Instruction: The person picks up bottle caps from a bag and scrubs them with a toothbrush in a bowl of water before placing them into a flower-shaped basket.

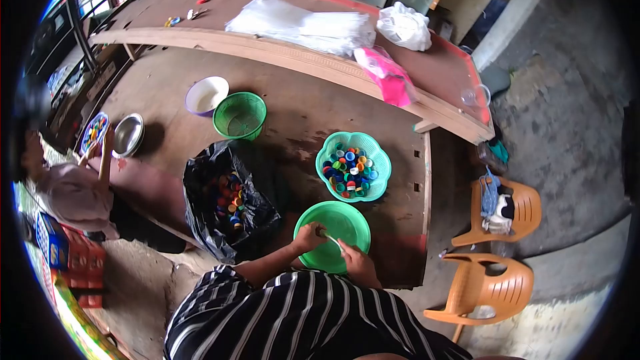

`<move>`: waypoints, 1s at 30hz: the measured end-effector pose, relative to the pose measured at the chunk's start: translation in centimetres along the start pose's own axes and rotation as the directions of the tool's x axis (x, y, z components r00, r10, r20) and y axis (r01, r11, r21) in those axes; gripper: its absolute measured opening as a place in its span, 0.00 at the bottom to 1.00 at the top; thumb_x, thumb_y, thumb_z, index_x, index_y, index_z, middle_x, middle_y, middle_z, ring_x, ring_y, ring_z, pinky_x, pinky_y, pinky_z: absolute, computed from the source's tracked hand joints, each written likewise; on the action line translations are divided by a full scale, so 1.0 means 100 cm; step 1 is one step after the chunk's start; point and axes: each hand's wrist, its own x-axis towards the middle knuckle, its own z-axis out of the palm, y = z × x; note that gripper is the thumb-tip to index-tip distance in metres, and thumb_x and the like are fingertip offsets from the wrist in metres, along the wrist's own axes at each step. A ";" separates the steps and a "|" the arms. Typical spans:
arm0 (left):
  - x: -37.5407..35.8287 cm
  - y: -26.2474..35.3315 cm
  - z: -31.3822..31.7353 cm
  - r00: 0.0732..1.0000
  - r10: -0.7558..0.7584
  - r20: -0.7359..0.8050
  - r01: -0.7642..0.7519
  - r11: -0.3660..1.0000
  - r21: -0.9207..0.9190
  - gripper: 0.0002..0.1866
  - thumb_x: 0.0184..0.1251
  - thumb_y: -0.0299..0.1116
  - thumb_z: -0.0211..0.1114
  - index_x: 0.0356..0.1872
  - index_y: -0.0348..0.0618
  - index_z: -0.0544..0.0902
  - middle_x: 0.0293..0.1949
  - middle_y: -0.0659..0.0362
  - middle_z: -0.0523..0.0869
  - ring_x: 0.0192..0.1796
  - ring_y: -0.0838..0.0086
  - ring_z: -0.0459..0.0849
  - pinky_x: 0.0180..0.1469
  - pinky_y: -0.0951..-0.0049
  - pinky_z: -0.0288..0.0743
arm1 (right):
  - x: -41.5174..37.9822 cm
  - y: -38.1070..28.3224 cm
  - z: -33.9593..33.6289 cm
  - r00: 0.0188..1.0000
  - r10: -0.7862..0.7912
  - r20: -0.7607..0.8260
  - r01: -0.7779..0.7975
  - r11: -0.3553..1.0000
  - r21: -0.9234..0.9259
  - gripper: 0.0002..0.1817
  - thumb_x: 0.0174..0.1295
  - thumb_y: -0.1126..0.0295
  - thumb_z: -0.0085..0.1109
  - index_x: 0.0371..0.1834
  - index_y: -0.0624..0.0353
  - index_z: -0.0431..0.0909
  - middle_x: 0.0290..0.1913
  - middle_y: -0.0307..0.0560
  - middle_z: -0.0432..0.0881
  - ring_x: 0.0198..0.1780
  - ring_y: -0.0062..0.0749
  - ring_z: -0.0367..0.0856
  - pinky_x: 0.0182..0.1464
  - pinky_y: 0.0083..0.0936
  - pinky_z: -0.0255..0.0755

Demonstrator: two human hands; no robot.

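Over a round green basin [357, 220] my two hands are close together. My left hand [310, 237] is closed, fingertips pinched at a small dark piece I cannot make out. My right hand [357, 259] is closed around a thin, pale, stick-like tool [332, 238], its far end pointing at the left fingertips. Just beyond the basin stands a turquoise scalloped basket [378, 151] with many coloured bottle caps [351, 168] in it. To the left, a black plastic bag [200, 193] lies open with more caps [230, 197] inside.
A green bowl [250, 110], a white basin [200, 87] and a metal bowl [129, 135] stand farther back. At left, another person [77, 193] reaches by a basket of caps [95, 132]. Plastic sheets [300, 27] lie on the raised shelf; orange chairs [493, 287] stand right.
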 end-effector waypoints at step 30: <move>-0.006 0.017 -0.021 0.998 -0.051 -0.042 0.046 0.994 -0.102 0.16 0.50 0.25 0.70 0.42 0.33 0.80 0.36 0.55 0.87 0.39 0.76 0.86 0.44 0.76 0.79 | 0.000 -0.012 0.015 0.994 0.032 -0.103 -0.037 0.998 -0.044 0.22 0.65 0.70 0.49 0.64 0.43 0.69 0.44 0.50 0.77 0.39 0.51 0.80 0.39 0.42 0.74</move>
